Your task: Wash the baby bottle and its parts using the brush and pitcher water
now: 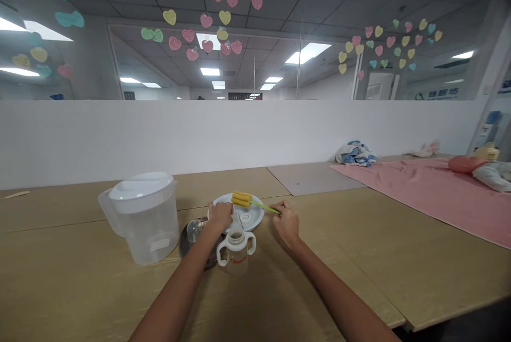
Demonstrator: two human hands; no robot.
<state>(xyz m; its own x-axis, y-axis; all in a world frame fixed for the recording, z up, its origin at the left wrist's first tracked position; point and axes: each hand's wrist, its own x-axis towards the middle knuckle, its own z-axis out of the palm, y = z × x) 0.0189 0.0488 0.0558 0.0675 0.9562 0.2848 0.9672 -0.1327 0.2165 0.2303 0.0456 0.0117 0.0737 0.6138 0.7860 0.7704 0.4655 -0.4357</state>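
My right hand [286, 222] grips the green handle of a bottle brush [241, 199], whose yellow sponge head points left above a white plate [257, 218]. Over the plate's left side, my left hand [221, 215] is closed; what its fingers hold, if anything, I cannot make out. A clear baby bottle [237, 258] with two white handles stands uncapped just in front of the plate. To its left, partly behind my left forearm, lies a round dark metal dish [184, 250] with a clear dome-shaped cap [194, 230] in it.
A large lidded clear plastic pitcher [149, 225] stands left of the dish. Further right, a pink cloth [419, 185] covers part of the wooden table [331, 257]. A blue-and-white crumpled cloth [355, 153] lies by the white wall [239, 134] at the back.
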